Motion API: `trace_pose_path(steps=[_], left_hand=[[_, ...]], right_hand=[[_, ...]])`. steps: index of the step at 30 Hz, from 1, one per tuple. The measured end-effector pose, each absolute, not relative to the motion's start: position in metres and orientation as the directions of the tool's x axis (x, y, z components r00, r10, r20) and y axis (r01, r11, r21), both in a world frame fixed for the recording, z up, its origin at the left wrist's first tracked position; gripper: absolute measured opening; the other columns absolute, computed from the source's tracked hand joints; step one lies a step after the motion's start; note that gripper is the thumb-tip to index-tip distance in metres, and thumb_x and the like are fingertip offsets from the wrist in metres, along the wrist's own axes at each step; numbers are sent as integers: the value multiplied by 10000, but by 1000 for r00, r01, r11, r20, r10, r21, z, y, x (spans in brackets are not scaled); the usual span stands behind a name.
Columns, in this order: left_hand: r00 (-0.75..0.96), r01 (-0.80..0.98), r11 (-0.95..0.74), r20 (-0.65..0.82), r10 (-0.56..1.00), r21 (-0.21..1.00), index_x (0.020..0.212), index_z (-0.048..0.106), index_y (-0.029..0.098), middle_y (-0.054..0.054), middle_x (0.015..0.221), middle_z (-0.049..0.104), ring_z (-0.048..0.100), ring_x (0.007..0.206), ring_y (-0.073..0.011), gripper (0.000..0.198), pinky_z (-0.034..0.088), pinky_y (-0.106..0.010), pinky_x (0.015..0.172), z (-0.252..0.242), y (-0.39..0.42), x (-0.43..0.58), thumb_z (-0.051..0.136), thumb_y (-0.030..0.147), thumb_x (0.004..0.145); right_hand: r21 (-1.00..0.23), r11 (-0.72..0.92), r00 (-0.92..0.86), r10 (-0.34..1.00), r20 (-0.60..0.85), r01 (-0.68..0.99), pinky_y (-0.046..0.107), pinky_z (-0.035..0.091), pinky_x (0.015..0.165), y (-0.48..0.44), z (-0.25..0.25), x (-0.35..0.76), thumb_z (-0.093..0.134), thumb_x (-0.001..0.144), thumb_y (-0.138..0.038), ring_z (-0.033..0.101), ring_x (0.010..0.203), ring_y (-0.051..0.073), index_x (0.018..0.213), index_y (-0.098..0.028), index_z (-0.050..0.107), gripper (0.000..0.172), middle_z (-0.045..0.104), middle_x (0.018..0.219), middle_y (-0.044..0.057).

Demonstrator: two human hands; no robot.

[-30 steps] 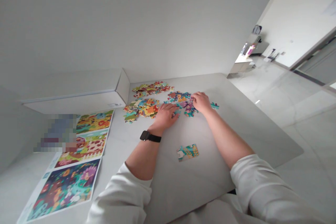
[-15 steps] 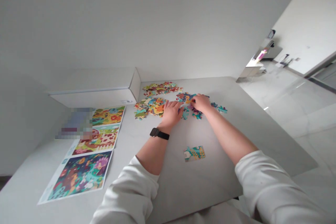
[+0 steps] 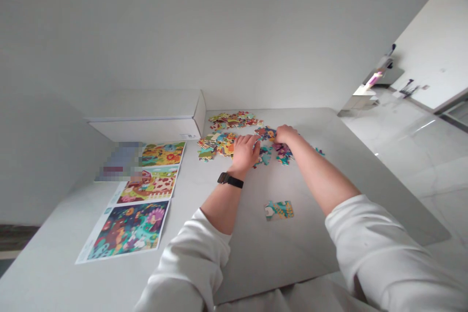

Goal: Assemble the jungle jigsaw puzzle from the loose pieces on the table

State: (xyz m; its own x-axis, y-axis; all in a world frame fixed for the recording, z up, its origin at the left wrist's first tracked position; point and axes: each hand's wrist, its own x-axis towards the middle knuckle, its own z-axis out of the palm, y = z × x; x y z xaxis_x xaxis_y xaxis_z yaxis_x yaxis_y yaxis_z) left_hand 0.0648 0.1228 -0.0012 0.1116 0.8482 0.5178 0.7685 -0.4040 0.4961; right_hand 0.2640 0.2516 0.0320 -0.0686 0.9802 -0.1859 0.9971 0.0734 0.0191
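Loose colourful puzzle pieces [image 3: 223,144] lie in heaps at the far side of a pale grey table [image 3: 329,190]. My left hand [image 3: 244,152], with a black watch at the wrist, rests palm down on the pieces, fingers stretched out. My right hand [image 3: 286,134] lies further right on a teal and purple heap [image 3: 282,152], fingers curled onto the pieces; what they grip is hidden. A small joined teal and orange puzzle section [image 3: 279,210] lies alone, nearer to me, between my forearms.
A white box [image 3: 153,116] stands at the back left against the wall. A printed sheet of several picture panels [image 3: 135,204] lies flat on the left. The table's right edge drops to a glossy floor [image 3: 413,156].
Both hands have stayed on the heaps, the left shifting a little toward the right hand. The camera has swung leftward, so everything sits further right in the picture.
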Motion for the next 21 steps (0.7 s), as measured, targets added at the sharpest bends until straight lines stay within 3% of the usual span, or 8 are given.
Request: trace_pose_path(steps=[6,11,15,21], left_hand=[[84,750,-397,519,851,529,1306,742,218,-138,1235,764,668,1192,-318,341,448,-491,1142,3,121,65,474,297,1111],[58,753,-393,542,838,527,1294,741,212,-133,1227,771,679,1167,-317,339,469,-476,1106,0,123,64,470,292,1107],[20,733,-384,547,837,562,1336,718,222,-136,1253,767,686,1186,-307,354,484,-463,1097,-1,125,61,452,289,1112],[-67,670,-383,565,822,636,1316,711,205,-141,1209,777,709,1152,-293,348,515,-459,1085,0,125,56,445,288,1108]], right_hand=[[12,220,-211,948,-238,975,433,602,972,247,34,274,915,759,-342,765,1111,364,1221,-223,853,481,790,1251,189],[-25,341,-341,931,-131,940,348,560,1005,235,32,283,865,825,-318,743,1175,312,1243,-257,839,423,761,1356,137],[-44,396,-398,912,-100,917,319,551,966,223,30,286,815,864,-260,739,1177,292,1238,-235,818,375,785,1313,125],[-113,381,-395,907,-144,917,294,551,877,220,36,281,851,821,-224,760,1079,270,1375,-250,768,560,801,1291,98]])
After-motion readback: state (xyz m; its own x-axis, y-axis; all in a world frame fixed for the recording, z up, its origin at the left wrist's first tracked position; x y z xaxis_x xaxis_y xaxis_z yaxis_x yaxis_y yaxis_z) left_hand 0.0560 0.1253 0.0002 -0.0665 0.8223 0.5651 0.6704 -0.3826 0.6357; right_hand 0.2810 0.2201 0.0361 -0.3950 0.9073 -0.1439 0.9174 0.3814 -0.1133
